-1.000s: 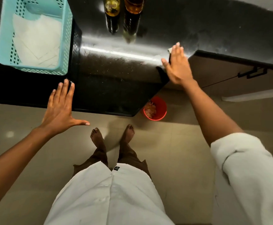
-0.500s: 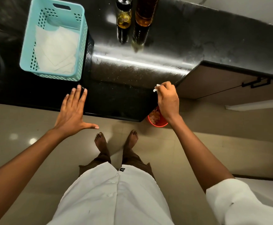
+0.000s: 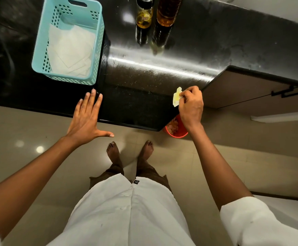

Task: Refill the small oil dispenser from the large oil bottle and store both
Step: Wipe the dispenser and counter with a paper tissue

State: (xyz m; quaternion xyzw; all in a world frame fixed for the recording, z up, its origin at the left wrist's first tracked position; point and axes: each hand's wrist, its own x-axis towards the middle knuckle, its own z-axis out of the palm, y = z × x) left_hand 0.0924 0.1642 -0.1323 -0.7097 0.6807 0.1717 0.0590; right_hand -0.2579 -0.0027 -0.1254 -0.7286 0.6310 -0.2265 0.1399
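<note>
Pinching a crumpled yellowish tissue (image 3: 176,97) between thumb and curled fingertips, the right hand (image 3: 191,105) sits at the near corner of the counter (image 3: 215,41), the tissue sticking out past the fingers toward the counter's middle; a red bin (image 3: 177,134) stands on the floor below that corner. Left hand (image 3: 86,119): fingers straight and spread, tips on the counter's near edge, thumb out over the floor, holding nothing. Small oil dispenser (image 3: 144,16) and large oil bottle (image 3: 167,11) stand upright side by side at the counter's far edge, well apart from both hands; a teal basket (image 3: 98,55) holding white paper sits on the counter's left part.
</note>
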